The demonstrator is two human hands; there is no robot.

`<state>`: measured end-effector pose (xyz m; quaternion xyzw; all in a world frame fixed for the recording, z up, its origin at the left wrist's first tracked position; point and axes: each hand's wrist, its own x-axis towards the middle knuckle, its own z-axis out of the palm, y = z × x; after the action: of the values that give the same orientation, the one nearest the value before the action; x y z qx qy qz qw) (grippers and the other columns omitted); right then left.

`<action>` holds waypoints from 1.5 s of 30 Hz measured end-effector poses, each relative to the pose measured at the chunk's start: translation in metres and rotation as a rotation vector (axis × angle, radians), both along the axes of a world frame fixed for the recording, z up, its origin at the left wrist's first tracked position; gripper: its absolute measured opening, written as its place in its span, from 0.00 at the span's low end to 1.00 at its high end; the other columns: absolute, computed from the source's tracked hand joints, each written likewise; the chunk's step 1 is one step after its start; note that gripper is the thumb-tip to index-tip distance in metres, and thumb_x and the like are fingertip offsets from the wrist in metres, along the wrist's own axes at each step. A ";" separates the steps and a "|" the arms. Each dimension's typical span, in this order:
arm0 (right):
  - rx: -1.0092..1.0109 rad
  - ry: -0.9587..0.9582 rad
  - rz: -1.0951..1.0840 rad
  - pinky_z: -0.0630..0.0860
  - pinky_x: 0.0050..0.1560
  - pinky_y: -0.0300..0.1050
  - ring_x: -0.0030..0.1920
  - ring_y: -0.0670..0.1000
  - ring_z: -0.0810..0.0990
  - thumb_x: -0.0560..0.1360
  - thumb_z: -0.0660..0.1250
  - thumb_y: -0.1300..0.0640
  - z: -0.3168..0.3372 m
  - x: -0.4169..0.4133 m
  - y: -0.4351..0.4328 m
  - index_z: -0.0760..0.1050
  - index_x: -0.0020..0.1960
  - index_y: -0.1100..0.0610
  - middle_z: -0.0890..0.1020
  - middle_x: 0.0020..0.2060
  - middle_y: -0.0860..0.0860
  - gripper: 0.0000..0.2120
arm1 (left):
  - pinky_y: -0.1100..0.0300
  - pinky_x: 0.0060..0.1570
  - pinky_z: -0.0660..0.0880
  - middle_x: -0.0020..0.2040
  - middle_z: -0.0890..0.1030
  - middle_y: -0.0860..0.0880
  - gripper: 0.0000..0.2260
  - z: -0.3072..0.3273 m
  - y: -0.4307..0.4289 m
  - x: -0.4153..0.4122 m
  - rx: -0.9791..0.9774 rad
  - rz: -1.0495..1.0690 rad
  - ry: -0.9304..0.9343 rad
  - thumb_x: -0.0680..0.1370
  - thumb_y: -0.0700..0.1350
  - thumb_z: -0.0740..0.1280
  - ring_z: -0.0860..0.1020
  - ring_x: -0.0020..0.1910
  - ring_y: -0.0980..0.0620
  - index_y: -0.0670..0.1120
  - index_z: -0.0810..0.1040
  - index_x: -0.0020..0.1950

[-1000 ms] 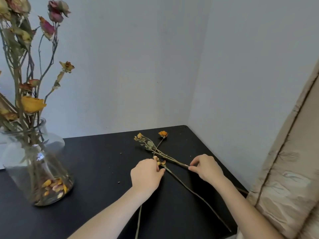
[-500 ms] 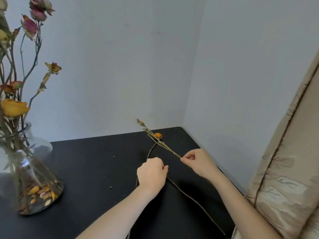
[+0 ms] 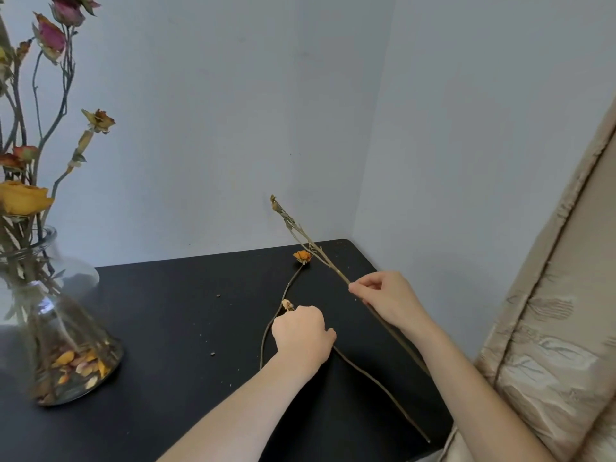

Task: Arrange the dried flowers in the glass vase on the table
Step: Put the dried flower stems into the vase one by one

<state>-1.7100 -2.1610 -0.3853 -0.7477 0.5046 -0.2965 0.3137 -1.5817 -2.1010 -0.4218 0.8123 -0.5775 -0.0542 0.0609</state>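
Note:
A glass vase (image 3: pixel 56 328) with several dried flowers stands at the left of the black table (image 3: pixel 173 311). My right hand (image 3: pixel 388 298) pinches a thin dried stem (image 3: pixel 300 231) and holds it tilted up off the table, its withered tip toward the wall. My left hand (image 3: pixel 301 338) is curled around a second long stem (image 3: pixel 383 388) lying on the table, with a small pale bud (image 3: pixel 287 305) showing beside the knuckles. A third stem with an orange flower head (image 3: pixel 302 256) lies on the table behind my hands.
Loose petals lie in the vase bottom (image 3: pixel 76 365). Small crumbs (image 3: pixel 212 354) dot the tabletop. Grey walls meet in a corner behind the table. A beige patterned curtain (image 3: pixel 550 345) hangs at the right, close to the table's right edge.
My right hand has lifted the thin stem off the table and raised its tip. My left hand has stayed on the second stem. The camera view has shifted slightly.

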 end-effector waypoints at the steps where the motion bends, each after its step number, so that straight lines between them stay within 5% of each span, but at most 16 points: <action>1: -0.003 0.003 0.001 0.67 0.33 0.31 0.35 0.42 0.77 0.74 0.68 0.52 0.000 0.000 0.001 0.81 0.42 0.52 0.80 0.32 0.44 0.05 | 0.60 0.26 0.60 0.30 0.70 0.52 0.15 0.000 0.000 -0.002 0.011 -0.003 0.013 0.77 0.54 0.63 0.68 0.26 0.54 0.47 0.69 0.34; 6: 0.003 -0.009 -0.006 0.67 0.34 0.31 0.37 0.42 0.77 0.74 0.68 0.52 0.001 0.001 0.003 0.80 0.43 0.51 0.80 0.34 0.44 0.04 | 0.60 0.31 0.66 0.34 0.71 0.51 0.05 0.004 0.002 -0.006 0.068 -0.007 0.071 0.76 0.47 0.64 0.70 0.30 0.53 0.46 0.74 0.46; 11: -0.002 -0.038 -0.003 0.67 0.34 0.32 0.38 0.42 0.77 0.74 0.68 0.52 0.008 0.003 0.009 0.80 0.42 0.50 0.80 0.33 0.44 0.04 | 0.60 0.34 0.69 0.35 0.73 0.51 0.07 0.012 0.013 0.004 0.041 0.028 0.156 0.77 0.48 0.63 0.74 0.36 0.51 0.46 0.70 0.42; 16: -0.010 -0.188 -0.047 0.68 0.34 0.34 0.37 0.44 0.77 0.74 0.68 0.51 0.024 0.014 0.014 0.80 0.44 0.52 0.79 0.34 0.45 0.05 | 0.57 0.40 0.75 0.33 0.74 0.50 0.08 0.040 0.030 0.037 -0.096 0.092 0.488 0.76 0.49 0.64 0.77 0.35 0.52 0.45 0.76 0.42; 20: 0.040 -0.416 -0.057 0.69 0.32 0.37 0.31 0.45 0.73 0.74 0.67 0.51 0.040 0.031 0.019 0.80 0.44 0.54 0.75 0.30 0.46 0.07 | 0.67 0.33 0.69 0.33 0.75 0.52 0.08 0.070 0.071 0.074 -0.279 0.053 0.679 0.77 0.47 0.64 0.74 0.32 0.58 0.49 0.76 0.38; 23: 0.081 -0.524 -0.010 0.68 0.27 0.33 0.25 0.41 0.71 0.74 0.67 0.52 0.046 0.049 0.028 0.79 0.43 0.55 0.74 0.25 0.44 0.07 | 0.73 0.32 0.69 0.38 0.78 0.54 0.03 0.085 0.118 0.097 -0.533 0.016 0.630 0.77 0.47 0.64 0.77 0.37 0.57 0.53 0.76 0.44; 26: 0.109 -0.601 0.068 0.65 0.20 0.29 0.20 0.38 0.71 0.75 0.67 0.54 0.050 0.071 0.042 0.78 0.41 0.54 0.73 0.20 0.41 0.06 | 0.75 0.33 0.70 0.33 0.78 0.54 0.06 0.092 0.167 0.114 -0.757 0.016 0.545 0.76 0.45 0.66 0.76 0.33 0.58 0.55 0.74 0.40; 31: 0.149 -0.609 0.139 0.69 0.31 0.35 0.29 0.44 0.73 0.74 0.67 0.53 0.053 0.109 0.070 0.79 0.44 0.54 0.75 0.30 0.49 0.05 | 0.72 0.30 0.69 0.32 0.79 0.55 0.07 0.096 0.235 0.141 -1.018 0.083 0.446 0.75 0.44 0.67 0.74 0.29 0.59 0.55 0.73 0.39; 36: 0.131 -0.573 0.195 0.69 0.33 0.39 0.32 0.46 0.72 0.74 0.67 0.53 0.054 0.131 0.089 0.78 0.45 0.54 0.75 0.32 0.50 0.05 | 0.75 0.31 0.70 0.37 0.81 0.61 0.04 0.117 0.273 0.162 -1.336 0.136 0.364 0.73 0.56 0.61 0.76 0.30 0.63 0.58 0.72 0.43; 45: 0.094 -0.546 0.230 0.69 0.31 0.37 0.31 0.46 0.73 0.74 0.67 0.53 0.058 0.144 0.097 0.78 0.45 0.52 0.76 0.32 0.50 0.03 | 0.77 0.35 0.70 0.38 0.79 0.64 0.04 0.159 0.273 0.173 -1.458 0.064 0.086 0.78 0.51 0.59 0.76 0.35 0.67 0.61 0.67 0.46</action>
<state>-1.5663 -2.0642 -0.3273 -0.6773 0.3269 -0.4256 0.5033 -1.4083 -1.8279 -0.2629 0.5789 -0.4398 0.3140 0.6106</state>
